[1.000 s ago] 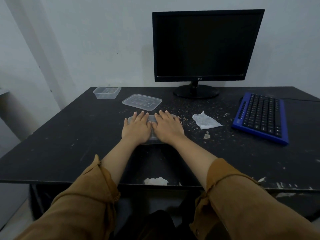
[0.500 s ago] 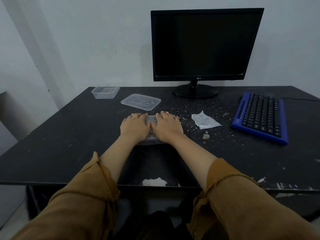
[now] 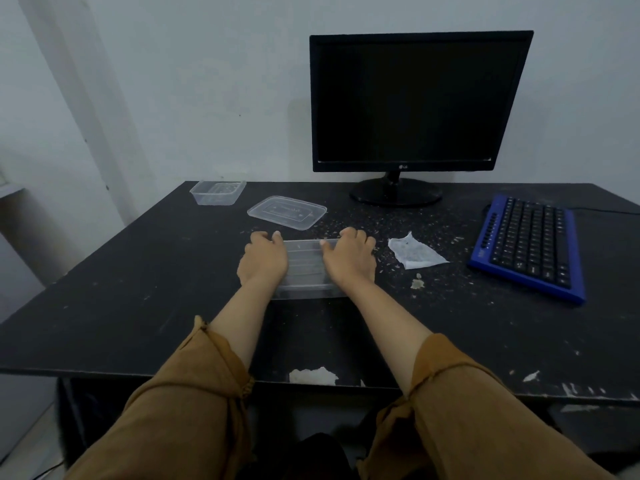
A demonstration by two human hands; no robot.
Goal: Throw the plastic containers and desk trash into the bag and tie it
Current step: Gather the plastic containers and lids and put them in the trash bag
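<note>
Both hands grip one clear plastic container [image 3: 304, 266], which sits on the black desk [image 3: 138, 289] in front of the monitor [image 3: 419, 102] and a little to its left. The left hand [image 3: 263, 261] holds the container's left end, and the right hand [image 3: 349, 259] holds its right end. The fingers of both hands curl over the far rim. Whether its base still rests on the desk cannot be told.

Closer to the monitor, off its left front, lies a flat clear lid [image 3: 286, 212]. A second, empty container [image 3: 217, 192] stands farther left of the monitor by the desk's back edge. A crumpled white tissue [image 3: 415, 252] lies in front of the monitor's stand, just beside the right hand. Crumbs [image 3: 384, 225] are scattered between the stand and the hands. A blue keyboard [image 3: 526, 244] lies to the monitor's front right.
</note>
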